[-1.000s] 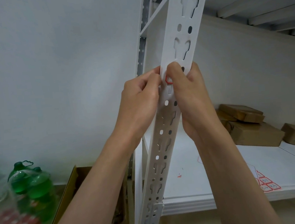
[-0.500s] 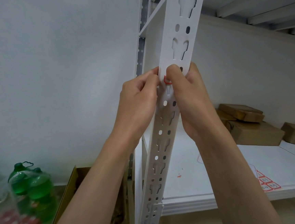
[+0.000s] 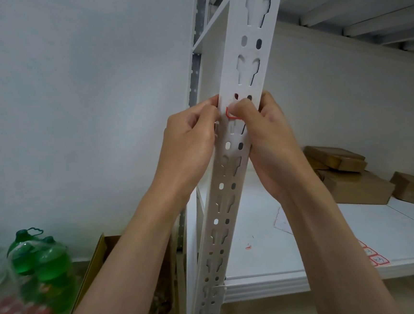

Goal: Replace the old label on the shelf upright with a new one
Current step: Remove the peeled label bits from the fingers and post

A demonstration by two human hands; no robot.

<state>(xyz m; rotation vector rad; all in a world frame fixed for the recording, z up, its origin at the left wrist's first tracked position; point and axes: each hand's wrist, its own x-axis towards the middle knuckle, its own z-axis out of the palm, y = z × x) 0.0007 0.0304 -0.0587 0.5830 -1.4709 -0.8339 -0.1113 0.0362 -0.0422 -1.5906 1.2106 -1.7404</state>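
A white slotted shelf upright (image 3: 247, 60) rises through the middle of the view. A small red-edged label (image 3: 229, 114) sits on its front face, mostly hidden under my fingers. My right hand (image 3: 266, 136) curls round the upright's right edge, with its thumb on the label. My left hand (image 3: 189, 143) grips the left edge, thumb tip at the label's left side. A sheet of red-edged labels (image 3: 375, 257) lies on the white shelf board (image 3: 310, 260) at the lower right.
Brown cardboard boxes (image 3: 348, 177) are stacked at the back of the shelf. A white backing sheet (image 3: 283, 221) and a small red scrap (image 3: 248, 247) lie on the board. Green bottles (image 3: 40, 261) and an open carton (image 3: 98, 266) stand on the floor at left.
Both hands have stayed at the label. My left thumb has drawn slightly left, and a bit more of the red edge shows.
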